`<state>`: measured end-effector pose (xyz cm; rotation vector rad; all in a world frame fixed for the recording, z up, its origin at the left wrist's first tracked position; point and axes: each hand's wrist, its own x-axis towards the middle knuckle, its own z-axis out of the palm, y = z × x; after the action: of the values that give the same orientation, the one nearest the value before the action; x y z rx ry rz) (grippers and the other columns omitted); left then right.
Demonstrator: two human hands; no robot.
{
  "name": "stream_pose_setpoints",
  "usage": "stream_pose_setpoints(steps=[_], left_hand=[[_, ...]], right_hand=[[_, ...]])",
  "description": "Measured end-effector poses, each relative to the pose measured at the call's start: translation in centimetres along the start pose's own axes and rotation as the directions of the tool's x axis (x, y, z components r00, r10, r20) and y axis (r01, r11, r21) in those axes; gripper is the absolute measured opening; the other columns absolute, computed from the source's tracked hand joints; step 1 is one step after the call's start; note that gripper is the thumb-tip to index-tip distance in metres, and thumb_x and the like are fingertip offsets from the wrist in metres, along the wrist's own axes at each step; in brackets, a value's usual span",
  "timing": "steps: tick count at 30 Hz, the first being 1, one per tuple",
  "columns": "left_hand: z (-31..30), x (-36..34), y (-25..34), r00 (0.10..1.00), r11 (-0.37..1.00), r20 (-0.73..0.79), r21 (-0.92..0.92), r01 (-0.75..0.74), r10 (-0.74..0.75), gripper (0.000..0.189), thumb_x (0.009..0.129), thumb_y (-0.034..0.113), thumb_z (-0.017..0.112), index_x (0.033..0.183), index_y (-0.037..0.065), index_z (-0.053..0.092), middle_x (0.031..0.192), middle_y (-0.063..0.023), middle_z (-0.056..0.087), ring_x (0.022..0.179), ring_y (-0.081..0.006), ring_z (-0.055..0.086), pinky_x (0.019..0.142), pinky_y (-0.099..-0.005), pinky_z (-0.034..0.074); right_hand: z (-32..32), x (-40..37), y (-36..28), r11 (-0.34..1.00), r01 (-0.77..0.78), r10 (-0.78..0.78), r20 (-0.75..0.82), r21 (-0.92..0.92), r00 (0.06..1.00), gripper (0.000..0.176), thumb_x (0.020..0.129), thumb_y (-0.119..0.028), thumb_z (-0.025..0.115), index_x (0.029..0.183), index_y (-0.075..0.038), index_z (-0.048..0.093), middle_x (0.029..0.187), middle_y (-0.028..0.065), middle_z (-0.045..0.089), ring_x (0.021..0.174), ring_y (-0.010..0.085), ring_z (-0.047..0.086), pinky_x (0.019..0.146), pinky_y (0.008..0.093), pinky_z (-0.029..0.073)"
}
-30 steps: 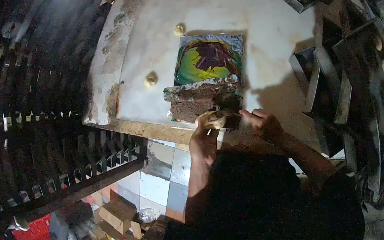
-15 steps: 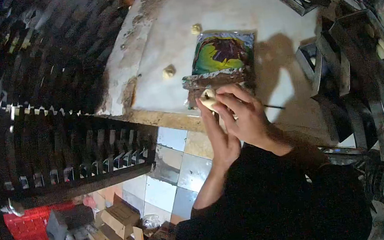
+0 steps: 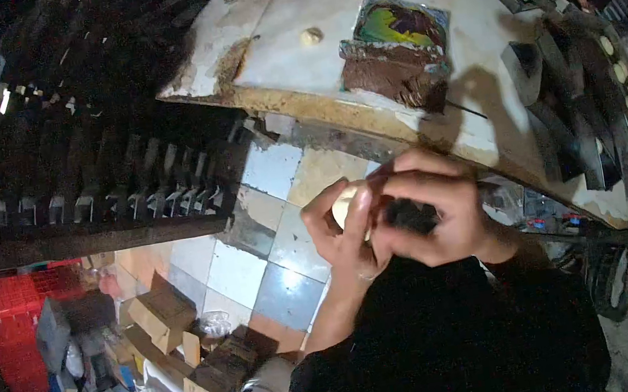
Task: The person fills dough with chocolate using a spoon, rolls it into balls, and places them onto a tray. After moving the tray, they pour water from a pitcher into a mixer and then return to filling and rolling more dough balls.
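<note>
Dough ball point(image 3: 341, 208) sits pinched in left hand point(image 3: 343, 251) above tiled floor point(image 3: 270, 165), just off the table point(image 3: 284, 61), right hand point(image 3: 455, 213) curled loosely beside it, can't tell if fingertips grip, step looks like shaping, next move probably calls for light, even finger pressure

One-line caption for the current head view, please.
Left hand holding a pale dough ball, right hand close beside it, before a worktable bearing an open packet of brown paste.
</note>
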<state>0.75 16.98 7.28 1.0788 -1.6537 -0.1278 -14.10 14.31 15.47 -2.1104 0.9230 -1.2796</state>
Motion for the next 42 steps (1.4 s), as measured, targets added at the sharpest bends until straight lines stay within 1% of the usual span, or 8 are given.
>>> stream_pose_setpoints(steps=[5, 10, 19, 23, 26, 31, 35, 42], left_hand=[[-1.2, -0.4, 1.5, 0.984, 0.955, -0.006, -0.244, 0.169, -0.175, 0.066, 0.079, 0.032, 0.068, 0.129, -0.007, 0.047, 0.113, -0.0150, 0.046, 0.102, -0.0282, 0.049, 0.089, -0.0404, 0.040], [-0.2, -1.4, 2.9, 0.894, 0.134, 0.346, -0.909, 0.394, -0.285, 0.054, 0.093, 0.057, 0.045, 0.095, 0.006, 0.059, 0.117, -0.0110, 0.040, 0.114, -0.0277, 0.039, 0.099, -0.0417, 0.033], [14.1, 3.8, 12.7, 0.998, 0.582, -0.061, -0.811, -0.054, 0.008, 0.056, 0.081, 0.034, 0.076, 0.119, 0.006, 0.047, 0.111, -0.0123, 0.043, 0.089, -0.0216, 0.047, 0.074, -0.0343, 0.042], [21.4, 6.1, 19.5, 0.922, 0.437, 0.319, -0.877, 0.200, 0.220, 0.069, 0.069, 0.044, 0.084, 0.114, 0.003, 0.053, 0.109, -0.0140, 0.052, 0.092, -0.0228, 0.053, 0.076, -0.0335, 0.045], [28.5, 6.6, 22.7, 0.860, 0.217, 0.225, -0.966, 0.138, 0.457, 0.035, 0.073, 0.031, 0.082, 0.082, 0.002, 0.064, 0.085, -0.0120, 0.062, 0.082, -0.0257, 0.061, 0.075, -0.0378, 0.048], [31.7, 5.7, 26.6, 0.725, 0.718, 0.640, -0.627, 0.302, 0.254, 0.022, 0.084, 0.009, 0.069, 0.067, 0.001, 0.058, 0.066, -0.0082, 0.058, 0.061, -0.0194, 0.057, 0.057, -0.0282, 0.049], [36.3, 1.1, 27.0, 0.558, 0.277, 0.590, -0.790, 0.546, 0.583, 0.019, 0.079, 0.006, 0.072, 0.095, 0.005, 0.061, 0.088, -0.0079, 0.062, 0.091, -0.0125, 0.060, 0.073, -0.0278, 0.050], [33.9, 8.1, 29.1, 0.576, 0.506, 0.667, -0.741, 0.442, 0.473, 0.058, 0.072, 0.010, 0.081, 0.125, 0.008, 0.057, 0.080, -0.0010, 0.049, 0.072, -0.0128, 0.050, 0.063, -0.0264, 0.044]], right_hand=[[1.9, -2.1, -1.7, 0.983, 0.086, -0.103, -0.101, -0.165, 0.990, 0.023, 0.072, -0.008, 0.079, 0.090, 0.002, 0.069, 0.089, 0.0108, 0.067, 0.076, 0.0227, 0.066, 0.066, 0.0306, 0.053], [-2.6, -2.8, -2.8, 0.980, -0.194, 0.199, -0.115, 0.052, 0.973, 0.024, 0.070, -0.015, 0.084, 0.088, -0.004, 0.072, 0.086, 0.0082, 0.066, 0.070, 0.0167, 0.064, 0.063, 0.0274, 0.051], [-13.2, -10.8, -0.1, 0.962, 0.062, -0.172, -0.414, -0.265, 0.894, 0.028, 0.068, 0.001, 0.077, 0.096, 0.000, 0.070, 0.108, 0.0161, 0.067, 0.089, 0.0266, 0.069, 0.077, 0.0349, 0.057], [-20.3, -15.3, 4.2, 0.965, 0.262, -0.202, -0.666, -0.011, 0.718, 0.017, 0.085, -0.013, 0.066, 0.093, 0.002, 0.065, 0.088, 0.0176, 0.067, 0.086, 0.0294, 0.069, 0.075, 0.0406, 0.056], [-27.3, -19.0, 3.0, 0.975, -0.195, 0.220, -0.332, 0.106, 0.917, 0.022, 0.085, -0.007, 0.059, 0.105, 0.002, 0.066, 0.105, 0.0162, 0.065, 0.103, 0.0272, 0.064, 0.091, 0.0374, 0.048], [-34.2, -20.6, 0.4, 0.796, -0.292, 0.115, -0.341, -0.530, 0.933, 0.036, 0.075, -0.002, 0.065, 0.110, 0.000, 0.057, 0.110, 0.0201, 0.058, 0.101, 0.0380, 0.059, 0.085, 0.0454, 0.049], [-37.3, -20.0, -0.4, 0.809, -0.183, 0.157, -0.095, -0.558, 0.983, 0.045, 0.076, -0.002, 0.066, 0.119, -0.001, 0.052, 0.123, 0.0217, 0.048, 0.108, 0.0420, 0.054, 0.086, 0.0471, 0.050], [-46.6, -15.4, 1.5, 0.767, -0.395, 0.344, -0.196, -0.505, 0.918, 0.028, 0.088, -0.015, 0.056, 0.114, -0.003, 0.056, 0.111, 0.0183, 0.059, 0.103, 0.0420, 0.057, 0.096, 0.0453, 0.044]])
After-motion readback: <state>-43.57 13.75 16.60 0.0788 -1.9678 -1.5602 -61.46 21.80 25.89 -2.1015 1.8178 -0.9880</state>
